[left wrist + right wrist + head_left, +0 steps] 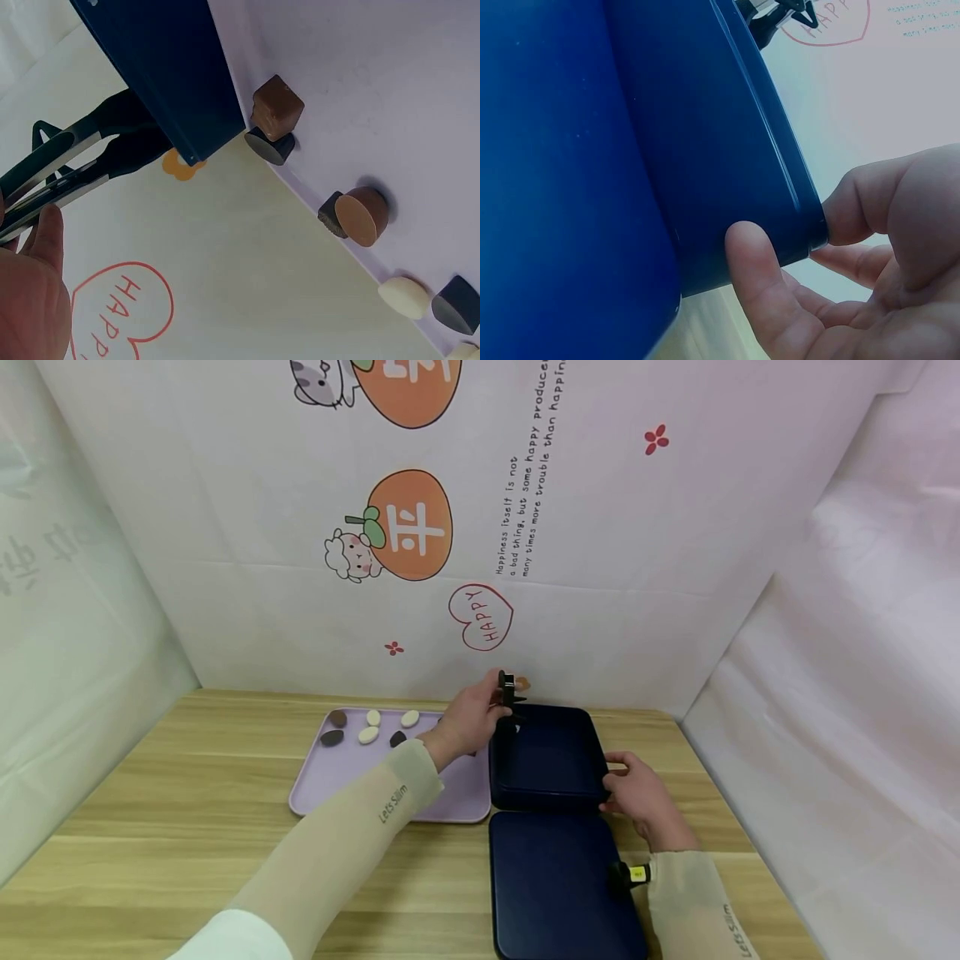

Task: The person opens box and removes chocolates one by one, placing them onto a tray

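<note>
My left hand (467, 725) grips black and silver tongs (101, 146), whose black ends reach over the far left side of a navy box (551, 801). A small pale spot shows beside the tong tips; what they hold is hidden. At the box's right side my right hand (643, 795) holds the wall near the front corner, its thumb (751, 255) pressed on the outside. Left of the box lies a lilac tray (360, 785) with several chocolate-like pieces: white ovals (368, 735), dark ones (332, 738), a brown cube (277, 107) and a brown round piece (363, 216).
A navy lid (562, 885) lies in front of the box, close to its front wall. A camera mount (630, 875) at the right wrist overlaps the lid's edge. Behind the wooden table (150, 827) rises a white printed cloth (600, 635), with more white cloth at both sides.
</note>
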